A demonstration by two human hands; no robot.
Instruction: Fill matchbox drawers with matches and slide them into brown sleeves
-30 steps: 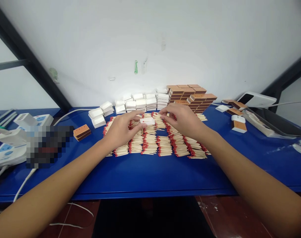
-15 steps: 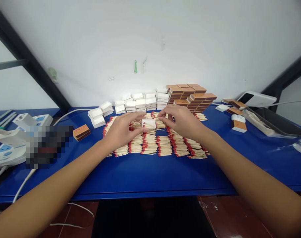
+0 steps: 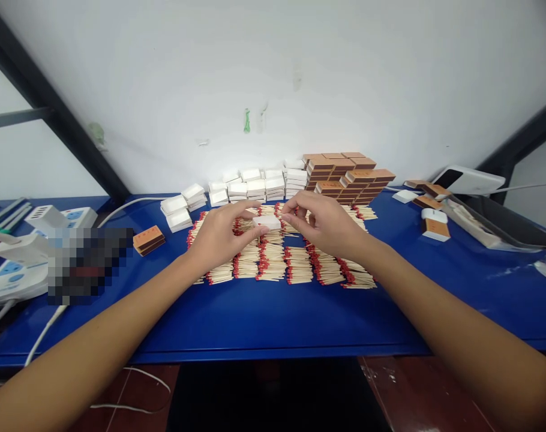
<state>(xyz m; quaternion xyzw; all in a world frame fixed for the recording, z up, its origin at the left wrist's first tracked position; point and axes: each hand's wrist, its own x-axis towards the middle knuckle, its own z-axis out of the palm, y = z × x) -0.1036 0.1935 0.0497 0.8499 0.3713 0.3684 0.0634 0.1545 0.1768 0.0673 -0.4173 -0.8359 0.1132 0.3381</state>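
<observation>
My left hand (image 3: 219, 235) grips a small white matchbox tray (image 3: 267, 222) between thumb and fingers, just above rows of red-tipped matches (image 3: 273, 264) laid out on the blue table (image 3: 273, 318). My right hand (image 3: 327, 223) is right beside the tray, its fingertips pinched together at the tray's right end; what they pinch is too small to make out.
Stacks of white inner trays (image 3: 255, 186) and brown matchbox sleeves (image 3: 349, 177) stand at the back by the white wall. A lone brown box (image 3: 148, 239) lies at the left, more boxes (image 3: 432, 227) at the right. Power strips and cables (image 3: 25, 246) crowd the left edge.
My right hand has moved left and closed in on the tray's right end. My left hand has kept the tray almost in place.
</observation>
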